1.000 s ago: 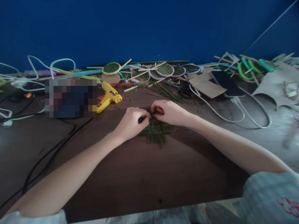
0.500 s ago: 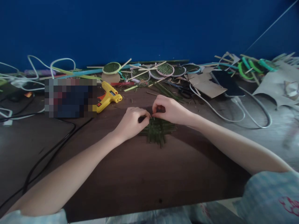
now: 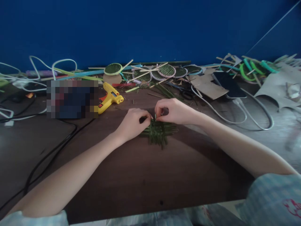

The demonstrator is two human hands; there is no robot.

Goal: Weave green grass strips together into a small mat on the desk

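A small mat of interlaced green grass strips (image 3: pixel 158 133) lies on the dark table in front of me, its ends loose and uneven. My left hand (image 3: pixel 136 123) pinches at the mat's far left edge, thumb and index finger pressed together. Close beside it, my right hand (image 3: pixel 172 111) is closed in a pinch on the tip of a green strip (image 3: pixel 155 117) at the far edge. The fingertips of the two hands are a small gap apart. What the left fingertips grip is mostly hidden by the fingers.
Left of the hands lies a yellow glue gun (image 3: pixel 110 99). Round woven pieces in coloured rings (image 3: pixel 166 71) line the back with sticks and loose grass. Scissors (image 3: pixel 187 93), cardboard (image 3: pixel 209 86), a phone (image 3: pixel 229 85) with a white cable, and black cords (image 3: pixel 50 150) lie around.
My right hand has shifted slightly to the right and nearer, opening a little gap from the left. A strip tip now shows at its fingers. The left hand has hardly moved.
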